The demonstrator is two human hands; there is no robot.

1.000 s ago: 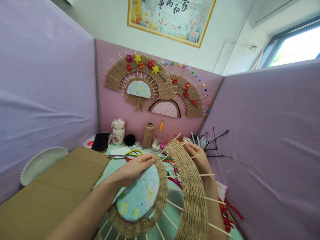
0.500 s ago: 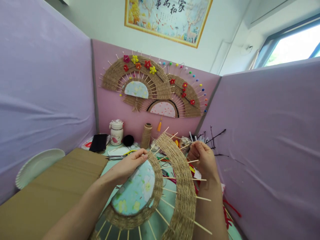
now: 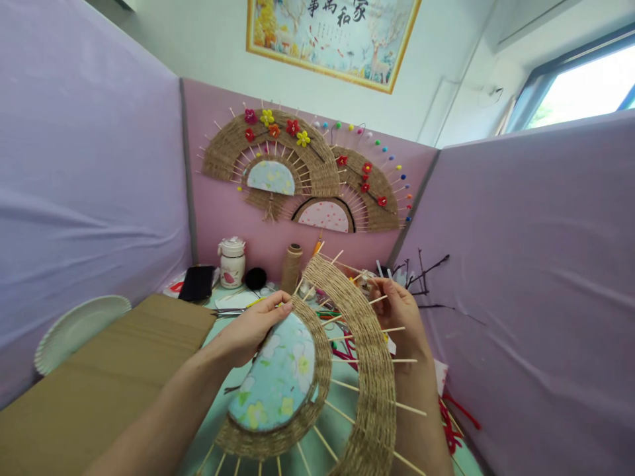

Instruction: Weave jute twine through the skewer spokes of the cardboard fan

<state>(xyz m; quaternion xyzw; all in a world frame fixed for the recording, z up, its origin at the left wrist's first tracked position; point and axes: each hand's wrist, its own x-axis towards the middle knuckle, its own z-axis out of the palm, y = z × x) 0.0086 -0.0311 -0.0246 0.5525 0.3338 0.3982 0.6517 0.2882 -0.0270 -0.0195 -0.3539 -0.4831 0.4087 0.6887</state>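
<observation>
A fan of woven twine [image 3: 374, 357] on thin wooden sticks is held up over the table, its half-round blue floral cloth centre [image 3: 280, 377] facing me. My left hand [image 3: 258, 327] pinches the upper end of the inner twine band beside the cloth. Behind the outer band's upper right edge, my right hand [image 3: 397, 307] has its thumb and fingertips pressed together on a thin strand of twine, which runs to the fan's top end. Part of the right hand's fingers is hidden.
Cardboard [image 3: 114, 370] lies at the left by a white plate [image 3: 74, 324]. Behind are a phone [image 3: 197, 283], a white jar [image 3: 231, 263], scissors [image 3: 231, 311] and a twine spool [image 3: 292, 264]. Finished fans [image 3: 317, 145] hang on the pink partition. Dark twigs [image 3: 421, 274] and red pipe cleaners [image 3: 451, 423] are right.
The fan has tilted and shifted slightly, its lower part moving right and its top end a little up and left. My right hand has moved slightly left, still pinching.
</observation>
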